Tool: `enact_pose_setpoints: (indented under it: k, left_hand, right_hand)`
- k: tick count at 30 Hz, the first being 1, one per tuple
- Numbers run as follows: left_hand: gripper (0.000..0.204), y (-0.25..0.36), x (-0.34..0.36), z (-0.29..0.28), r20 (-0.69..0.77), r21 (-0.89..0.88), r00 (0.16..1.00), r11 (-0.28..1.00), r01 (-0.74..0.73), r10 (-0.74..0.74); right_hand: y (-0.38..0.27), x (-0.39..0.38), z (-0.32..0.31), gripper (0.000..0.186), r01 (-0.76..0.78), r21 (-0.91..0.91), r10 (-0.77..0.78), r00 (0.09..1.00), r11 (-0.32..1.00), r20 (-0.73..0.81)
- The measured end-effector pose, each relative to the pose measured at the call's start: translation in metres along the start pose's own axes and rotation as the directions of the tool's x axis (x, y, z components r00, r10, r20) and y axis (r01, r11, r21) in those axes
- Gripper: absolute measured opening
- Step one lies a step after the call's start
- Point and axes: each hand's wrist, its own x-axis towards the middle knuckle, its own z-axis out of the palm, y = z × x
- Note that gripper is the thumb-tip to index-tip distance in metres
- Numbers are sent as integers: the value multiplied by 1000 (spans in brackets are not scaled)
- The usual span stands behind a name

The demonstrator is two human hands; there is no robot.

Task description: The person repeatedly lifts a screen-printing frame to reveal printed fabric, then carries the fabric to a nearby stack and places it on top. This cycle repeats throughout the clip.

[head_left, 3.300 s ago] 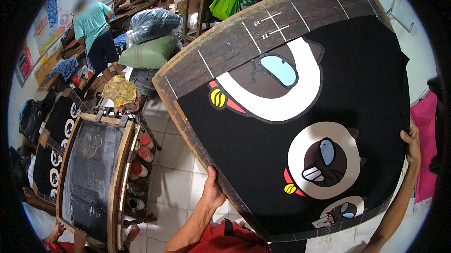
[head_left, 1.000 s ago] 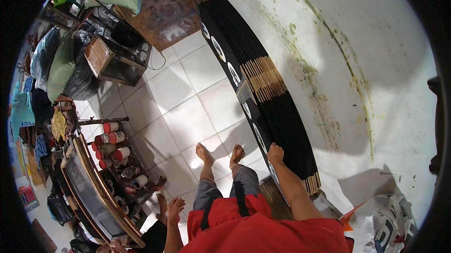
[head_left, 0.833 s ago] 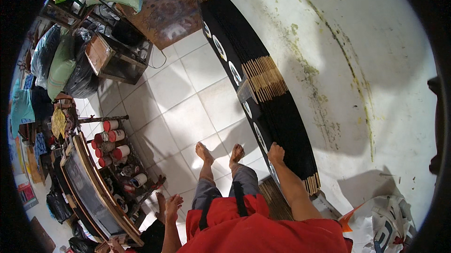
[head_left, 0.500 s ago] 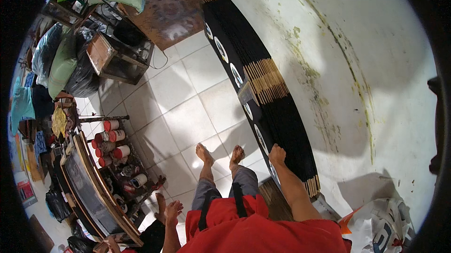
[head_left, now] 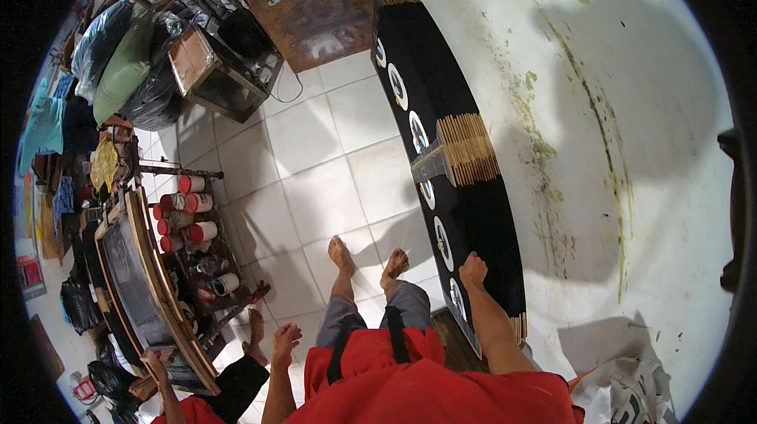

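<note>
A: Starting at far left, what do we record?

B: We note a co-worker's hand (head_left: 158, 357) at the framed screen (head_left: 140, 274), and just right of it, red-lidded jars (head_left: 199, 202) on a rack.

A: And our left hand?

B: We find the left hand (head_left: 285, 337) hanging above the tiled floor (head_left: 319, 195), fingers apart, nothing held.

A: Where are the boards?

B: Right of the floor, we see a stack of boards (head_left: 487, 219) standing on edge, close to the white wall (head_left: 607, 148). The front board (head_left: 438, 207) shows black cloth with round white prints.

A: What step do we enter?

B: In our judgement, we are steadying or tilting the stack at its upper edge.

A: The right hand?

B: We find the right hand (head_left: 473, 270) at the near end, fingers curled and clamped over the front board's upper edge. Whether it takes in further boards, we cannot tell.

A: What does the next move call for?

B: We judge it calls for a firm grip and an even lean, so the boards stay aligned; lifting one out would call for both hands.
</note>
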Motion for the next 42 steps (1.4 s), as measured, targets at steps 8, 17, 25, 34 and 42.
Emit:
enact_pose_setpoints:
  k: [8, 17, 25, 34, 42]
  left_hand:
    - [36, -27, -3, -4, 26, -84, 997, 994, 70, -68]
    - [40, -42, -6, -10, 16, -155, 997, 985, 72, -70]
    - [43, -39, -9, -28, -13, -35, 999, 999, 36, -37]
    - [40, -25, -15, -19, 1, 30, 999, 998, 54, -54]
    - [41, 1, -14, -9, 14, 26, 999, 998, -53, 52]
  right_hand:
    - [-6, -16, -7, 27, -57, 24, 59, 997, 998, -57]
    - [-8, -38, -21, 34, -112, -18, 113, 989, 994, 94]
    - [19, -33, 5, 23, -4, -62, 19, 972, 998, 233]
    - [46, -23, -2, 19, 112, -45, -107, 988, 993, 108]
    - [40, -29, 7, 24, 32, -26, -29, 993, 999, 112]
